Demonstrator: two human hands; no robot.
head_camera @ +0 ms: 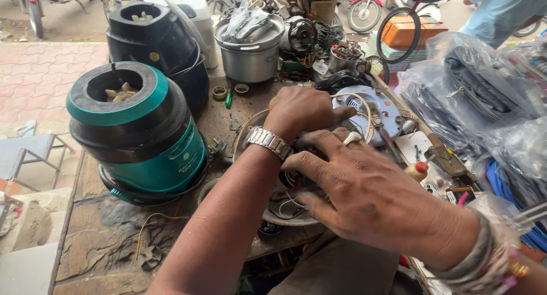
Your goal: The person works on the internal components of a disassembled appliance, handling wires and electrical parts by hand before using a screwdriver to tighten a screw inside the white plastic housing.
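My left hand (302,110), with a metal wristwatch, rests closed on an opened round appliance base (285,212) with loose wires inside, fingers pointing right toward a pale blue-grey plastic housing (384,110). My right hand (364,192), wearing a ring and wrist bands, lies spread over the same round base, fingers pointing left under the left wrist. What the fingers grip is hidden beneath the hands.
A green and black mixer base (139,132) stands at left, a black one (154,39) behind it. A steel pot (250,56) sits at the back. Plastic bags (478,95) fill the right. A small red-capped bottle (417,171) and tools lie nearby. Another person (501,10) stands far right.
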